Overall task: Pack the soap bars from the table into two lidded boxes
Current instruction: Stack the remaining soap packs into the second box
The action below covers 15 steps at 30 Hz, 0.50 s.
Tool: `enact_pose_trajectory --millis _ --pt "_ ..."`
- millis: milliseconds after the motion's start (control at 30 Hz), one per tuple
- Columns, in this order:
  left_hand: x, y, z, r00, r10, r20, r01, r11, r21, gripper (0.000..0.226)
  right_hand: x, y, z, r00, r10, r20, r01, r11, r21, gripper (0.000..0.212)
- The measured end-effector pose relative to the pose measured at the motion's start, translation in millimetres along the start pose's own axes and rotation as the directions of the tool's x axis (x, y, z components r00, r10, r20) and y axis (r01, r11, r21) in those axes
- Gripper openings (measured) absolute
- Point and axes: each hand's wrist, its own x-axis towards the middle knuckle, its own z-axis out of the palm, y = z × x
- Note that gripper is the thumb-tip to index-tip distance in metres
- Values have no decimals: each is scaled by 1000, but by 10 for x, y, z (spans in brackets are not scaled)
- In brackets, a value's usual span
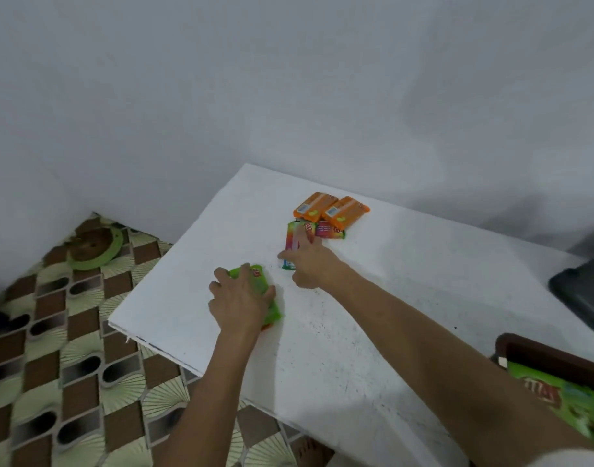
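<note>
Now | left hand [241, 299] curls over green soap bar [261, 277] near the table's [406, 291] left edge, gripping it | right hand [311, 268] pinches striped soap bar [296, 235] between thumb and fingers | just beyond: pink bar [329, 229], two orange bars [315, 205] | brown box [544, 357] well apart, bottom right

- Green soap bar [268, 293]: flat, gripped under the left hand [241, 299].
- Rainbow-wrapped soap bar [292, 242]: held by the right hand [310, 267].
- Pink soap bar [329, 229] and orange soap bars [314, 205]: clustered just beyond the right hand.
- Brown-rimmed box [551, 357]: open, well behind the right hand, holding another green bar [568, 396].
</note>
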Motion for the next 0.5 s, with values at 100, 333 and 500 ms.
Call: enact_pose_trajectory --millis 100,333,500 --pt "47 39 26 1000 2 12 -3 998 67 74 15 55 39 998 -30 -59 30 1000 3 48" --pt "26 134 67 996 74 40 -78 992 103 65 -384 319 12 951 -75 -301 103 992 76 49" --pt "-192 308 -99 983 178 47 -174 982 -80 73 -1018 597 -184 947 16 -322 98 937 334 37"
